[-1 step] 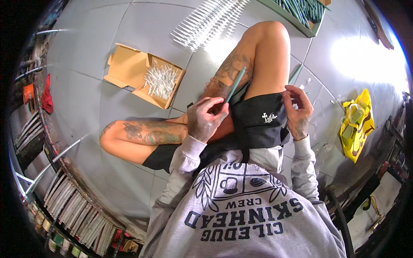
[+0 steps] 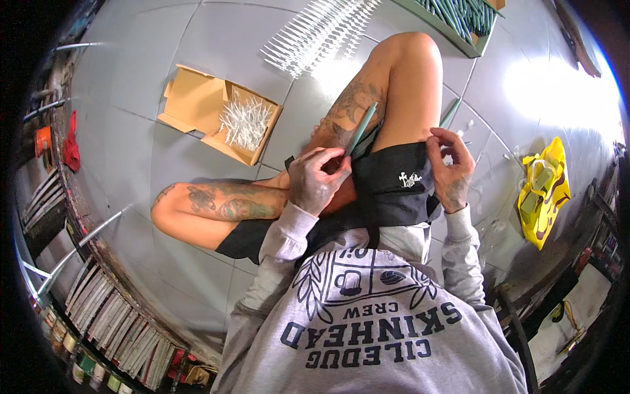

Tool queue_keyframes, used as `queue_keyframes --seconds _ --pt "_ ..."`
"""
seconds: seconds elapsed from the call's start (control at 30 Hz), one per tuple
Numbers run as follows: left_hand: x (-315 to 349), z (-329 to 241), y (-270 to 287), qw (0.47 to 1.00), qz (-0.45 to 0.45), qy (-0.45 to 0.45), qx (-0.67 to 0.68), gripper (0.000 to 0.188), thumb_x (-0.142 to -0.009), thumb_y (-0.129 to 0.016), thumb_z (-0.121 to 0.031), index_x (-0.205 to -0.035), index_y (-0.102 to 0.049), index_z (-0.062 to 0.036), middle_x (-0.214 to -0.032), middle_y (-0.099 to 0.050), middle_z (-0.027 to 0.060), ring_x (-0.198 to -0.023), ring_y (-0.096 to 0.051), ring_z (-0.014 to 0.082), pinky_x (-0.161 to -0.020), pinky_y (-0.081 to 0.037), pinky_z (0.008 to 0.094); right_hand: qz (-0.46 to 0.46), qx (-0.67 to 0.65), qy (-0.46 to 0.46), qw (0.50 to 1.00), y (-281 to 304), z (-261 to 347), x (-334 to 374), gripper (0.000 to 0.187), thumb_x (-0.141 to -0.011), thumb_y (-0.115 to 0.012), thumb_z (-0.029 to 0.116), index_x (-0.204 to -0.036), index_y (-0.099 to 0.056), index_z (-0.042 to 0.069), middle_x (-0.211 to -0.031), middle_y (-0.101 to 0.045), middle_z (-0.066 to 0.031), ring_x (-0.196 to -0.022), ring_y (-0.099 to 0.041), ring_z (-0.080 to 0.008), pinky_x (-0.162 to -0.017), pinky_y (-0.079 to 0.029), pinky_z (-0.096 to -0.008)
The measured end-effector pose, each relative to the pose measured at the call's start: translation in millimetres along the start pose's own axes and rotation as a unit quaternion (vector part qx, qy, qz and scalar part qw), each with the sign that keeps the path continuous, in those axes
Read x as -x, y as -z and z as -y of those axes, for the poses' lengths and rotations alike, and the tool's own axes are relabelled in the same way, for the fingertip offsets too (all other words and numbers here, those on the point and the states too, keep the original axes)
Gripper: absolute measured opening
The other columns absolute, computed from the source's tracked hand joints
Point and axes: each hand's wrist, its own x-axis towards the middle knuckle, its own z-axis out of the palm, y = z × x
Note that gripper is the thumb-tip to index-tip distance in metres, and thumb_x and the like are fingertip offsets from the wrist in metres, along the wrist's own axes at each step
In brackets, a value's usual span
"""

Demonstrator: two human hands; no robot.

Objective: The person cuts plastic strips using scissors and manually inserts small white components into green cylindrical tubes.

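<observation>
A slender green tube (image 2: 363,127) slants up and away from my left hand (image 2: 317,178), which pinches its lower end between thumb and fingers above my lap. My right hand (image 2: 453,172) hovers beside my right thigh, thumb and forefinger brought together near the hem of the black shorts (image 2: 397,167). Whatever those fingertips hold is too small to make out. Just beyond that hand, another green tube (image 2: 450,113) lies on the floor beside my thigh, with small white bits (image 2: 470,125) nearby.
An opened cardboard box (image 2: 197,98) holds a heap of thin white plastic pieces (image 2: 244,123) at left. Rows of white spiky pieces (image 2: 315,39) lie ahead, by a box of green tubes (image 2: 459,20). A yellow plastic bag (image 2: 543,190) sits at right; metal racking (image 2: 85,243) lines the left.
My right hand has shifted very slightly left. The green tube in my left hand has barely moved, and the grips look the same.
</observation>
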Motion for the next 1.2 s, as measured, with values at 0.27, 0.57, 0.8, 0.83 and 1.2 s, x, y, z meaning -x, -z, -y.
queue_keyframes --seconds 0.27,0.57,0.8,0.83,1.2 --pt "0.8 7.8 -23.8 0.997 -0.006 0.019 -0.076 0.022 -0.083 -0.081 -0.028 -0.093 -0.078 -0.0082 -0.087 -0.075 0.0113 -0.078 -0.073 0.0299 -0.071 -0.057 0.0392 0.031 0.104 0.246 0.963 -44.8 18.5 -31.3 0.016 -0.081 -0.075 0.007 -0.097 -0.074 0.008 -0.091 -0.068 -0.0085 -0.088 -0.061 -0.0309 -0.08 -0.05 -0.0422" --pt "37.0 31.8 1.1 0.985 -0.08 0.088 0.122 0.022 -0.083 -0.08 -0.017 -0.098 -0.071 -0.0031 -0.08 -0.066 0.0148 -0.067 -0.067 0.0289 -0.061 -0.053 0.0407 0.176 0.014 0.268 0.947 -119.9 55.3 -84.5 0.015 -0.083 -0.074 0.01 -0.096 -0.073 0.003 -0.091 -0.069 -0.0121 -0.084 -0.066 -0.0324 -0.076 -0.054 -0.0409" --pt "111.3 25.6 112.2 0.935 -0.197 0.264 0.131 0.028 -0.091 -0.078 -0.008 -0.117 -0.073 0.0008 -0.091 -0.073 0.0011 -0.076 -0.064 0.0065 -0.069 -0.052 0.0211 0.314 -0.023 0.289 0.904 -237.8 79.5 -75.7 0.015 -0.086 -0.077 0.012 -0.099 -0.078 0.005 -0.094 -0.075 -0.0138 -0.079 -0.073 -0.0258 -0.07 -0.056 -0.0346" --pt "116.8 15.3 123.8 0.927 -0.241 0.256 0.129 0.025 -0.091 -0.079 -0.009 -0.114 -0.075 -0.0018 -0.091 -0.073 0.001 -0.078 -0.065 0.0071 -0.07 -0.052 0.0217 0.324 -0.009 0.299 0.898 -254.3 79.1 -74.3 0.015 -0.086 -0.076 0.012 -0.098 -0.078 0.005 -0.094 -0.074 -0.0146 -0.079 -0.073 -0.0273 -0.071 -0.057 -0.0359" --pt "184.6 22.4 139.7 0.835 -0.378 0.35 0.192 0.023 -0.094 -0.076 -0.011 -0.113 -0.072 0.0016 -0.1 -0.072 0.005 -0.076 -0.062 0.0076 -0.062 -0.05 0.021 0.339 0.213 0.303 0.865 -352.6 94.8 -55.6 0.022 -0.088 -0.068 0.021 -0.096 -0.067 0.0 -0.105 -0.069 -0.0238 -0.1 -0.068 -0.042 -0.088 -0.056 -0.0502"
